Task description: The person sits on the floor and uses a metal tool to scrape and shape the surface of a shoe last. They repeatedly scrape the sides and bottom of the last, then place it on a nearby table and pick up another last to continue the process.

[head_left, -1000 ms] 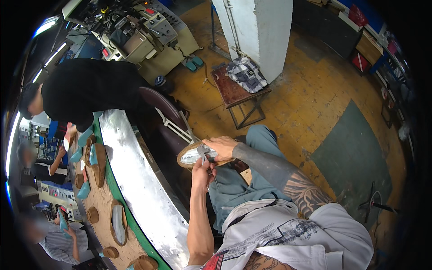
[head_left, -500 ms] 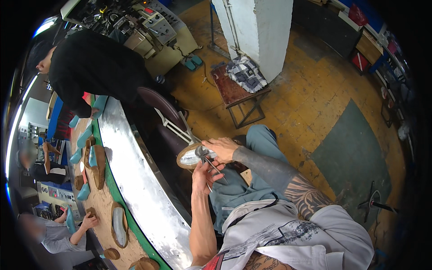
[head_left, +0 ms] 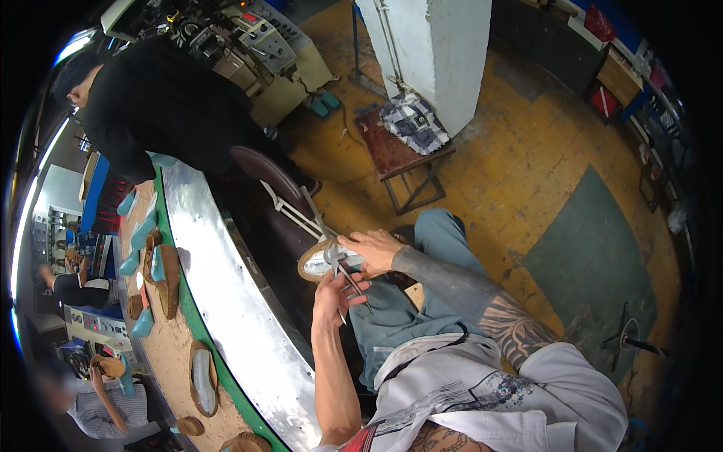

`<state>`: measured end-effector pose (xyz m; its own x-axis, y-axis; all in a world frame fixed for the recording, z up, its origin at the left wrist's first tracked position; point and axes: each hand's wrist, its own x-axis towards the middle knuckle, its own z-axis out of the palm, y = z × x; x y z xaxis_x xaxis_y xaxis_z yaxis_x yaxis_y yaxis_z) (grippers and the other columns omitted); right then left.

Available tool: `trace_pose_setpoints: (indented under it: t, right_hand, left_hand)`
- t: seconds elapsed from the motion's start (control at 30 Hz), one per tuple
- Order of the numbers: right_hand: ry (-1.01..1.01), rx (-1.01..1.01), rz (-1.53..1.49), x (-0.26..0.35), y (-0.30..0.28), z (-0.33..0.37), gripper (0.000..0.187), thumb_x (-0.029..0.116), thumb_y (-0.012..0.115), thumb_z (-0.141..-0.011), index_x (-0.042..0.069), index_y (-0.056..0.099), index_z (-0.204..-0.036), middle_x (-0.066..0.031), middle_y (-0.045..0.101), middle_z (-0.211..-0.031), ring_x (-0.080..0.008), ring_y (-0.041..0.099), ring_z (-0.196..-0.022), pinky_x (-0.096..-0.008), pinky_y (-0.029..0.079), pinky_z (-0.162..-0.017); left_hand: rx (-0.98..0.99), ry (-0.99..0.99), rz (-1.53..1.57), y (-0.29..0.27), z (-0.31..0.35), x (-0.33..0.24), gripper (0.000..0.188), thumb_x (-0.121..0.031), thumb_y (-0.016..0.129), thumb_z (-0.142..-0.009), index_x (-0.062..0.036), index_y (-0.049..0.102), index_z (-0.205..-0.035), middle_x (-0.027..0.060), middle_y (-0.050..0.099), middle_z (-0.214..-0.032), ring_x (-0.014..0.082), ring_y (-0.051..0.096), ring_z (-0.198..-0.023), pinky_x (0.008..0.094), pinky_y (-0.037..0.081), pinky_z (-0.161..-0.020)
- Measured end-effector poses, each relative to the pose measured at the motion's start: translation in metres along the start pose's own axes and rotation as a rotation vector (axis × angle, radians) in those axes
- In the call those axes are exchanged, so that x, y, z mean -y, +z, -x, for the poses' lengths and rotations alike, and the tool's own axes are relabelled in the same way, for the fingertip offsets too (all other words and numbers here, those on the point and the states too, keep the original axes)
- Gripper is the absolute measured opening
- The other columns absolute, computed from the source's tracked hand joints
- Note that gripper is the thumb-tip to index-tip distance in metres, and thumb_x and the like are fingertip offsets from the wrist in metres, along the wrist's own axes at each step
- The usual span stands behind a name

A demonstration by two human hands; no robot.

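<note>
A brown shoe upper (head_left: 307,261) with a pale, shiny bottom facing up lies over my lap, its toe pointing left. My right hand (head_left: 375,251) is closed around its heel end from the right side. In my left hand (head_left: 334,300) I hold metal lasting pincers (head_left: 338,264). Their jaws rest at the middle of the shoe's bottom, by its near edge. The two handles spread down across my fingers, which are partly curled around them. Whether the jaws bite on the edge of the upper is too small to tell.
Left of me runs a conveyor table with a shiny metal edge (head_left: 226,301). On it lie teal shoe lasts (head_left: 144,228) and brown shoes (head_left: 202,377). A person in black (head_left: 166,113) leans over its far end, near a brown chair (head_left: 275,177). Ahead stand a stool (head_left: 376,143) and a pillar (head_left: 429,60).
My left hand and the pincers have shifted slightly down and left; my right hand stays on the shoe. The person in black has shifted, and a co-worker at lower left now holds up a brown shoe.
</note>
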<state>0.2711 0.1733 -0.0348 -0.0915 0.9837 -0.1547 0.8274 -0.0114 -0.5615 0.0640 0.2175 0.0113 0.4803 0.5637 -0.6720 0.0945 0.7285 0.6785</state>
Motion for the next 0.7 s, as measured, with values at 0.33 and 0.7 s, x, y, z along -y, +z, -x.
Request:
trace_pose_setpoints:
  t: [0.33,0.7]
  right_hand:
    - [0.004,-0.021,0.007,0.005,0.001,0.004,0.098,0.027,0.085,-0.085,0.022,0.042,-0.173,-0.0162,0.055,-0.160,-0.0410,0.064,-0.129,-0.0561,0.049,-0.110]
    - [-0.032,-0.201,-0.032,-0.001,0.018,0.011,0.088,0.019,0.087,-0.076,0.019,0.059,-0.159,-0.0158,0.059,-0.157,-0.0384,0.064,-0.130,-0.0529,0.049,-0.109]
  left_hand:
    - [-0.214,0.161,-0.874,-0.001,0.009,-0.029,0.047,-0.009,0.054,-0.110,-0.0060,0.052,-0.157,0.0138,0.076,-0.100,0.0202,0.077,-0.074,0.0366,0.061,-0.056]
    - [-0.173,0.246,-1.299,0.009,-0.029,-0.065,0.072,-0.006,0.058,-0.107,-0.0099,0.034,-0.175,0.0205,0.079,-0.087,0.0259,0.075,-0.063,0.0399,0.058,-0.052]
